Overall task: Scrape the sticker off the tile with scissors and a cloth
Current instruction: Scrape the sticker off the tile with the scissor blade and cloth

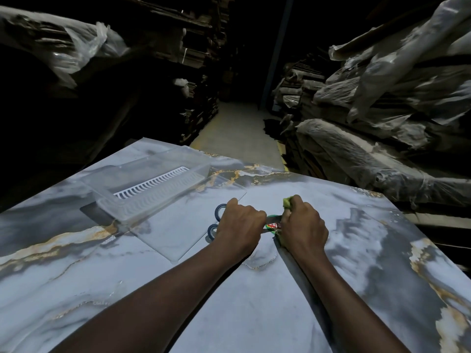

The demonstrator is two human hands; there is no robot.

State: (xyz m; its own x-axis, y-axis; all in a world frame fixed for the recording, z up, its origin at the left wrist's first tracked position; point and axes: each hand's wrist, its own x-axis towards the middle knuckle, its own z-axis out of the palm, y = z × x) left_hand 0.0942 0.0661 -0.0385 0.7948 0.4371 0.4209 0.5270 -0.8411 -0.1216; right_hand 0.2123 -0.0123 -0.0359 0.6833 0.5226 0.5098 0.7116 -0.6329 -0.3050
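Head view, dim storeroom. I read the marbled grey tile with gold veins as the surface that carries everything; its far edge runs across the middle of the view. The sticker, red and green, lies flat on the tile about midway between its left and right edges and nearer the far edge; only a strip of it shows between the two hands. My left hand is fisted round the scissors: the two blue finger rings stick out to the left of the fist, and the blade end points right and reaches the sticker. I cannot tell whether the blades are parted. My right hand is clenched round a green cloth; cloth shows above and below the fist, and the hand sits against the sticker's right side. The hands are close together, almost touching. Toward the far left corner stands a clear plastic container with a white slotted insert inside; a clear flat lid lies just beside it, left of the scissors. Plastic-wrapped stacks line the right of the aisle floor beyond the far edge.
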